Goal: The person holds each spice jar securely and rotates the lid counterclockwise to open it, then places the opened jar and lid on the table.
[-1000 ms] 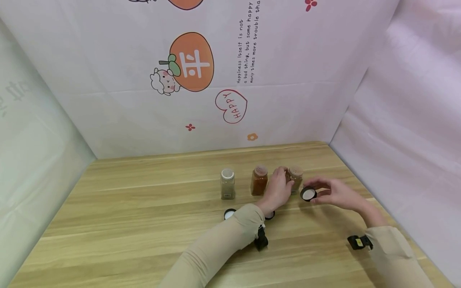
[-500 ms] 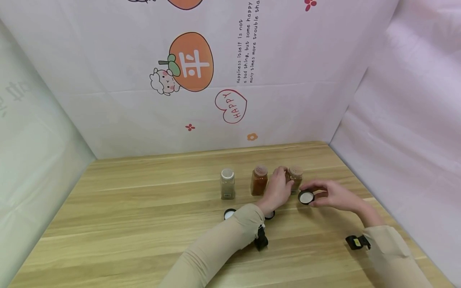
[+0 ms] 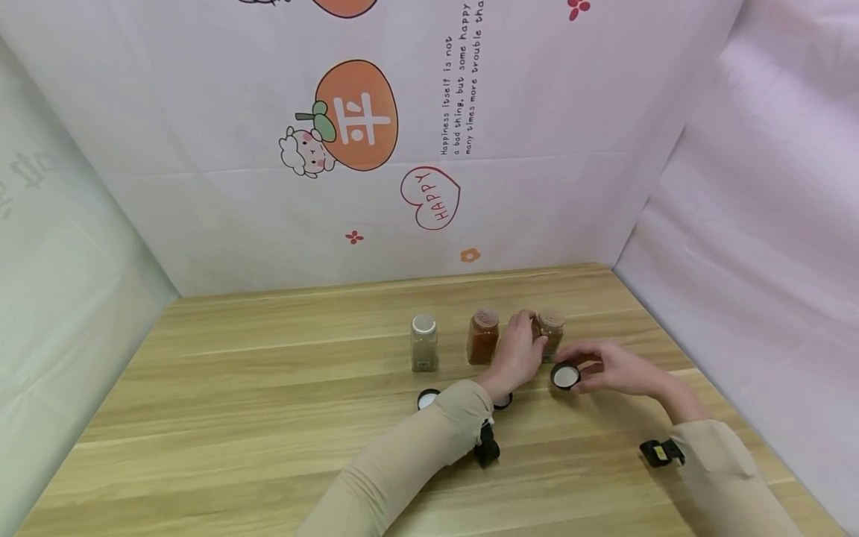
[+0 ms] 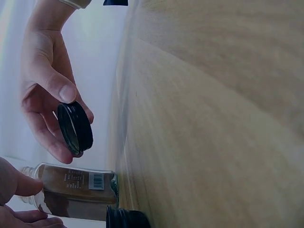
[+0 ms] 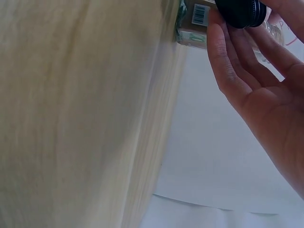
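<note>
Now the black cap (image 3: 565, 376) sits pinched in the right grip (image 3: 607, 368).

wood table (image 3: 268, 418), 3 jars (image 3: 424, 344), 2 caps (image 3: 426, 399)

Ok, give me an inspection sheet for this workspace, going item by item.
Surface: wooden table, pale grain.
Job's things: right jar upright, uncapped; black cap, white lining up.
Clutter: middle jar and left jar, both uncapped; two loose caps by the left sleeve.
Hands: left hand grips the right jar; right hand pinches the black cap beside it.
Cables: nothing seen.
Surroundings: white printed backdrop; wrist cameras on both arms.
</note>
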`<state>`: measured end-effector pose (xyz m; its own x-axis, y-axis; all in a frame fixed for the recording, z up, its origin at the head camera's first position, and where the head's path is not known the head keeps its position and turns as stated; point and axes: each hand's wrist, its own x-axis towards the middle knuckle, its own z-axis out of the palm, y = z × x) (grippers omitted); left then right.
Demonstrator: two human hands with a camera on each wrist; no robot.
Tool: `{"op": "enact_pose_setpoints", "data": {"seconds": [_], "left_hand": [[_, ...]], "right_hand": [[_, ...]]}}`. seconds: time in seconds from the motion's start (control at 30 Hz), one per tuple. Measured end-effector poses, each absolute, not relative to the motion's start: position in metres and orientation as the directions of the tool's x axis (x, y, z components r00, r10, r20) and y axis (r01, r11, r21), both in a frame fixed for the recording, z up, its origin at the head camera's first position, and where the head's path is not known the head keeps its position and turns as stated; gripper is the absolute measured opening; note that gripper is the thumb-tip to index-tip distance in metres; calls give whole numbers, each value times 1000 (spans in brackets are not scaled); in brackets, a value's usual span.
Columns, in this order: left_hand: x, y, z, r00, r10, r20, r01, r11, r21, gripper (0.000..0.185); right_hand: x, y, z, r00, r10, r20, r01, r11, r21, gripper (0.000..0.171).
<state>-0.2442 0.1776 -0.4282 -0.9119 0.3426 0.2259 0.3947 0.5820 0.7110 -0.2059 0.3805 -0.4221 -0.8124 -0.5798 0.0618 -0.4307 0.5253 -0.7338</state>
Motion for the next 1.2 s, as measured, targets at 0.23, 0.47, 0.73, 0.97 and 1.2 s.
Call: {"op": "enact_pose_setpoints", "data": {"seconds": [0.23, 0.47, 0.73, 0.97, 1.2], "left_hand": [[-245, 176, -427, -909, 348, 230, 402, 585, 704, 42], [-245, 176, -427, -905, 356, 232, 410, 588, 697, 41], [-246, 176, -428, -904, 362, 226, 408, 580, 705, 42], [-247, 176, -428, -905, 355, 235, 411, 582, 702, 41], [-246, 178, -428, -911, 344, 226, 398, 592, 701, 41]], "right_hand": [[-211, 375, -424, -796, -605, 1, -403, 529, -747, 52], [-215, 370, -427, -772, -634, -48, -400, 542, -739, 52], [-217, 368, -430, -754, -655, -52, -419, 541, -729, 51], [-214, 363, -428, -759, -648, -54, -445, 579, -683, 51], [-213, 360, -429, -759, -648, -66, -457, 602, -655, 52]]}}
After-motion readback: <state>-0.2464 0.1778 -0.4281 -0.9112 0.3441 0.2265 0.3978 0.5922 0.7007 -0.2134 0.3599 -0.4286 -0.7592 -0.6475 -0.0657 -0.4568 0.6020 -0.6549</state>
